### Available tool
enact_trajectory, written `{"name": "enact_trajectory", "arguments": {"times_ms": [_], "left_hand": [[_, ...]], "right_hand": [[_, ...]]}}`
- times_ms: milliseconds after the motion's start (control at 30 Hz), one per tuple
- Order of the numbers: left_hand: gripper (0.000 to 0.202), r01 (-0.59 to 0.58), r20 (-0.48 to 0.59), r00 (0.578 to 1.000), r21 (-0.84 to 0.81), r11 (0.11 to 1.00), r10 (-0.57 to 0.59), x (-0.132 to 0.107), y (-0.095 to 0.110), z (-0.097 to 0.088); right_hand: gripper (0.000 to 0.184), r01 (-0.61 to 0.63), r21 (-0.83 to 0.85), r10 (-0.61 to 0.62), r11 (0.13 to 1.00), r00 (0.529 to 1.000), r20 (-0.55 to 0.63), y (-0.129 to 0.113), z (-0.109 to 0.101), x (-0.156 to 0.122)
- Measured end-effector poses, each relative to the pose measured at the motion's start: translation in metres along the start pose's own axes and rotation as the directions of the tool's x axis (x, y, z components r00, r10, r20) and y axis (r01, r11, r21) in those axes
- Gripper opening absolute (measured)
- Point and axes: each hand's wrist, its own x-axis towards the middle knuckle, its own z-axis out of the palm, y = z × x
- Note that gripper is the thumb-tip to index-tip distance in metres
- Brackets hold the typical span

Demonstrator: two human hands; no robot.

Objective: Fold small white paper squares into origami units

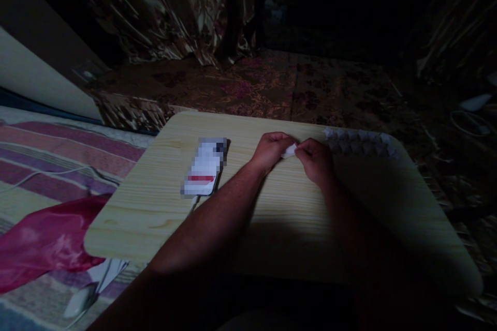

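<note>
A small piece of white paper (289, 152) is pinched between my two hands over the far middle of the wooden table (295, 201). My left hand (272, 150) has its fingers closed on the paper's left side. From the right, my right hand (316, 159) grips the other side, thumb and fingertips together. How the paper is folded is partly hidden by my fingers. Just right of my right hand, several small pale folded pieces (359, 137) lie in two rows near the table's far right corner.
A blurred-out phone-shaped object (205, 163) lies left of my arms, a white cable (193, 207) at its lower end. Left of the table are a striped bedsheet (50, 165) and pink shiny cloth (54, 232). Curtains (186, 5) hang behind. The right side is dark.
</note>
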Motion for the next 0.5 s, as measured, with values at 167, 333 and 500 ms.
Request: {"name": "enact_trajectory", "arguments": {"times_ms": [167, 333, 500], "left_hand": [[0.022, -0.056, -0.033, 0.998, 0.010, 0.998, 0.057, 0.001, 0.000, 0.001], [0.044, -0.050, 0.058, 0.997, -0.032, 0.998, 0.052, 0.001, -0.004, 0.002], [0.039, -0.079, -0.005, 0.997, 0.002, 0.997, 0.079, 0.004, -0.010, 0.000]], "right_hand": [[0.015, -0.049, -0.021, 0.048, 0.999, 0.997, -0.053, 0.002, -0.002, 0.002], [0.014, -0.149, 0.067, 0.158, 0.987, 0.975, -0.158, 0.008, -0.002, 0.006], [0.012, -0.152, 0.115, 0.166, 0.982, 0.978, -0.125, 0.011, 0.001, 0.006]]}}
